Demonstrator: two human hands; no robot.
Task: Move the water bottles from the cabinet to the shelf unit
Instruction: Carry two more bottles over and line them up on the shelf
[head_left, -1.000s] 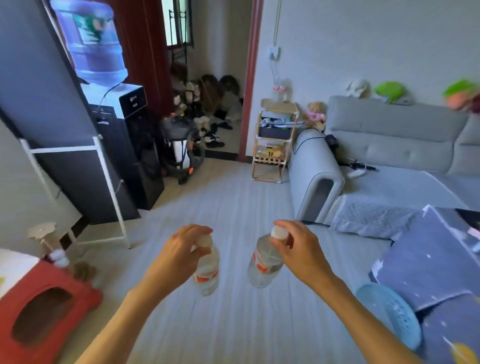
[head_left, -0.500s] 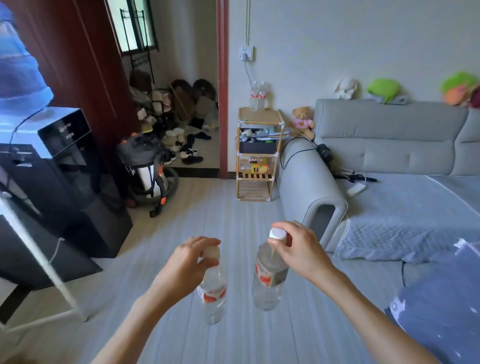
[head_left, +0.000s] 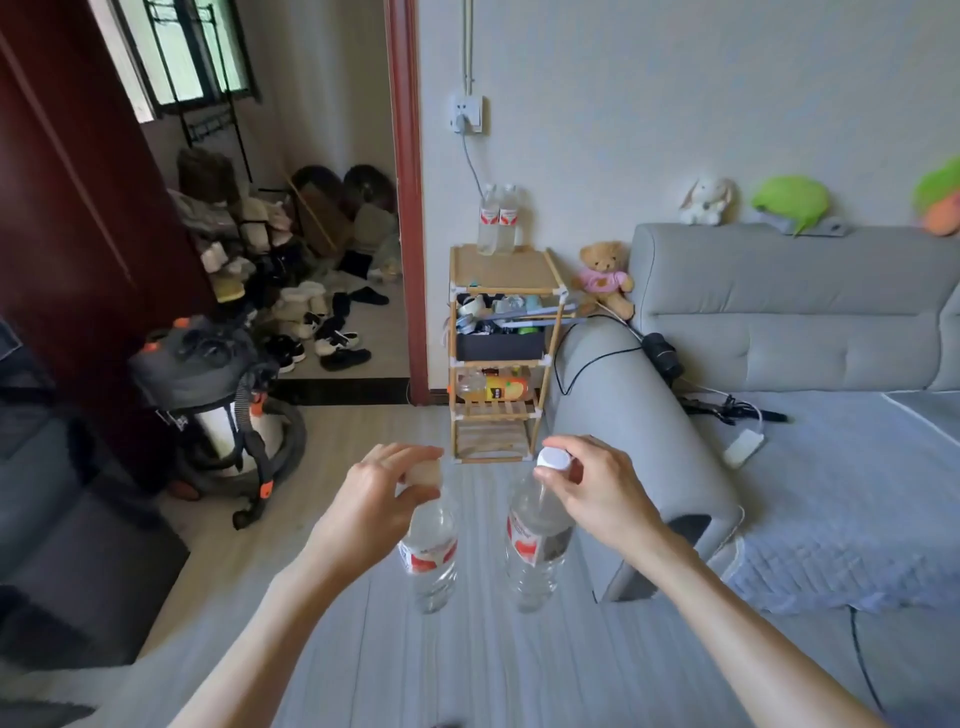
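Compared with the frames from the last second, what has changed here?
The view has swung right and closed in: the shelf unit now sits ahead, centred, and the water dispenser has left the frame. Unchanged: left hand and right hand each hold a bottle by its cap.

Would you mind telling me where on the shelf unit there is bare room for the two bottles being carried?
The top board of the shelf unit is mostly bare: the free patch runs from its front edge back to the two bottles already standing at its rear left. The tiers below are crowded, one with a dark bin and clutter, another with a lying orange bottle.
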